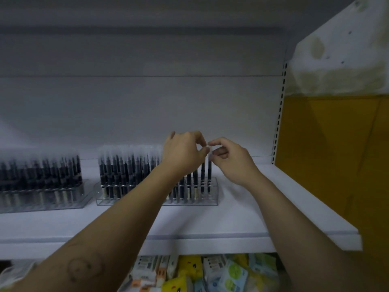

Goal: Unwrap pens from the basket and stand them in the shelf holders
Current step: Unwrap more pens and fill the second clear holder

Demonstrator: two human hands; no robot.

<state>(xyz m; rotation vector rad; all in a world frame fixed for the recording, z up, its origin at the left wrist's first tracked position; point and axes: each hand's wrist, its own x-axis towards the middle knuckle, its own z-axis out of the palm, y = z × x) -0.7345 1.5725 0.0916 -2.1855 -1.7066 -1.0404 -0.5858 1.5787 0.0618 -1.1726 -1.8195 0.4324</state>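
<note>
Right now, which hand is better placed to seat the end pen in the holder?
Likely the right hand: it pinches the end pen, rightmost in the holder; the left hand reaches across standing pens.

The left hand [183, 152] and right hand [233, 159] are bare. A faint smiley-face outline [84, 267] marks the bare left forearm [126, 211].

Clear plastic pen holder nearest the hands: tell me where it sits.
Head view: the clear plastic pen holder stands centrally on the white shelf, right of a second pen-filled holder.
</note>
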